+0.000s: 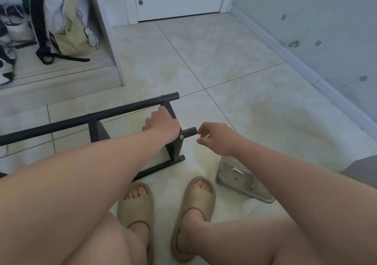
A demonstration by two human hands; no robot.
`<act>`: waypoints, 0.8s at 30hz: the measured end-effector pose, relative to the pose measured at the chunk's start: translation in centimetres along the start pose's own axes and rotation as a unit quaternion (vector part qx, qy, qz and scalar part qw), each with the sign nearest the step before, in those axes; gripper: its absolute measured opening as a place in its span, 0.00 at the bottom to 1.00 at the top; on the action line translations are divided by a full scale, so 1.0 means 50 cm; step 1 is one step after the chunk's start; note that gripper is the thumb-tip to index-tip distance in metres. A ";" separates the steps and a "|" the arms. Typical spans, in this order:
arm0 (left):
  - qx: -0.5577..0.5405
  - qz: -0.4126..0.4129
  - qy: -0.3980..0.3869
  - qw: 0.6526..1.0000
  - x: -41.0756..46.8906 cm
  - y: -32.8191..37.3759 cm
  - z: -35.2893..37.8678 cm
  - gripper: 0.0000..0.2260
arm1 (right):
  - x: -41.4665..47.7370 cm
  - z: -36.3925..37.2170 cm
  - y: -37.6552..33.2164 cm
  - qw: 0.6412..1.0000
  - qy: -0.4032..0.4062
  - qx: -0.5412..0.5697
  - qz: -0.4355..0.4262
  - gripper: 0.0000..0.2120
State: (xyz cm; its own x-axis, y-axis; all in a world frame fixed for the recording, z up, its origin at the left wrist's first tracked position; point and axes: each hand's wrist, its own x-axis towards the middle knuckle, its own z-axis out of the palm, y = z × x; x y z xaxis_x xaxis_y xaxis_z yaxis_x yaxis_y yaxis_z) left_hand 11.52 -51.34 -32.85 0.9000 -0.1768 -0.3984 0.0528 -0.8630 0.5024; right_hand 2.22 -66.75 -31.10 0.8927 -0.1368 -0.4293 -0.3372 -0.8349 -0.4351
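A pale tiled floor (224, 64) fills the room, and a black metal frame (81, 119) lies on it in front of the seated person. The left hand (161, 125) reaches forward with the arm straight, its fingers curled over the frame's end brace in a firm grasp, just beside a short tube end (190, 131). The right hand (216, 137) hovers at that tube's open end with its wrist bent, fingers curled in and pinching a small pale piece (208, 135), too small to identify. Near the right forearm a grey tray (228, 180) sits on the floor with a small wrench (236, 169) in it. 2 beige slippers (136, 205) rest below the frame. A backpack (67, 19) leans far left.
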 end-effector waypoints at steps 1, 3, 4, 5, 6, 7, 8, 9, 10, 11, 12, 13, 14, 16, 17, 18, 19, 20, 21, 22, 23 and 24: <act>0.011 0.029 0.034 0.999 -0.011 0.012 -0.002 0.14 | -0.015 -0.014 0.014 1.000 -0.002 -0.017 0.000 0.13; -0.024 0.095 0.042 0.994 -0.034 0.039 -0.002 0.09 | -0.046 -0.038 0.051 0.998 -0.001 -0.061 0.002 0.16; -0.037 0.129 0.023 0.991 -0.046 0.051 0.005 0.06 | -0.061 -0.047 0.073 0.996 -0.001 -0.087 0.006 0.17; -0.029 0.160 -0.004 0.987 -0.059 0.061 0.014 0.05 | -0.076 -0.052 0.097 0.993 -0.001 -0.115 0.011 0.18; -0.005 0.189 -0.038 0.981 -0.071 0.069 0.028 0.05 | -0.091 -0.052 0.123 0.990 -0.004 -0.143 0.017 0.19; 0.030 0.215 -0.077 0.973 -0.082 0.074 0.045 0.05 | -0.105 -0.046 0.151 0.985 -0.012 -0.171 0.026 0.20; 0.063 0.234 -0.118 0.963 -0.091 0.077 0.065 0.05 | -0.117 -0.034 0.181 0.980 -0.030 -0.195 0.037 0.21; 0.089 0.244 -0.158 0.953 -0.098 0.079 0.089 0.06 | -0.127 -0.020 0.211 0.974 -0.056 -0.212 0.049 0.21; 0.107 0.247 -0.194 0.943 -0.103 0.080 0.113 0.06 | -0.132 -0.005 0.241 0.969 -0.088 -0.222 0.060 0.23; 0.121 0.245 -0.222 0.936 -0.106 0.079 0.136 0.06 | -0.133 0.010 0.268 0.965 -0.116 -0.227 0.070 0.23; 0.132 0.241 -0.244 0.930 -0.108 0.077 0.156 0.08 | -0.129 0.021 0.291 0.960 -0.135 -0.232 0.078 0.24; 0.140 0.234 -0.261 0.926 -0.108 0.074 0.175 0.10 | -0.120 0.030 0.312 0.956 -0.147 -0.237 0.086 0.24; 0.143 0.224 -0.277 0.923 -0.105 0.073 0.192 0.12 | -0.108 0.038 0.330 0.954 -0.157 -0.238 0.094 0.24; 0.133 0.197 -0.303 0.923 -0.093 0.073 0.227 0.17 | -0.081 0.057 0.366 0.949 -0.180 -0.233 0.116 0.23; 0.121 0.179 -0.315 0.924 -0.083 0.074 0.245 0.18 | -0.069 0.068 0.383 0.945 -0.193 -0.232 0.128 0.22; 0.109 0.162 -0.324 0.926 -0.074 0.075 0.265 0.20 | -0.057 0.081 0.402 0.941 -0.204 -0.232 0.139 0.22; 0.101 0.149 -0.330 0.927 -0.063 0.075 0.286 0.22 | -0.045 0.094 0.422 0.938 -0.208 -0.234 0.149 0.22; 0.097 0.136 -0.332 0.928 -0.053 0.075 0.308 0.23 | -0.035 0.107 0.440 0.935 -0.208 -0.239 0.160 0.22; 0.092 0.122 -0.335 0.930 -0.043 0.074 0.330 0.24 | -0.026 0.122 0.459 0.931 -0.208 -0.248 0.171 0.21; 0.083 0.107 -0.341 0.930 -0.034 0.071 0.354 0.26 | -0.019 0.139 0.477 0.926 -0.209 -0.257 0.182 0.20; 0.072 0.092 -0.347 0.931 -0.024 0.066 0.378 0.27 | -0.013 0.156 0.493 0.921 -0.210 -0.267 0.192 0.18; 0.063 0.078 -0.351 0.931 -0.014 0.063 0.402 0.27 | -0.008 0.173 0.509 0.917 -0.207 -0.277 0.198 0.14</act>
State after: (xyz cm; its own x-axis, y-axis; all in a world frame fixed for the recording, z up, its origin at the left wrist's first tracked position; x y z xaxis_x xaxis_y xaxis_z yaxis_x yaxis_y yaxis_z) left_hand 2.35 -63.44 -46.44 0.3863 -0.5321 -0.7534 -0.1455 -0.8417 0.5199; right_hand -9.29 -83.34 -48.86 0.5043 -0.3706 -0.7800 -0.3046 -0.9215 0.2409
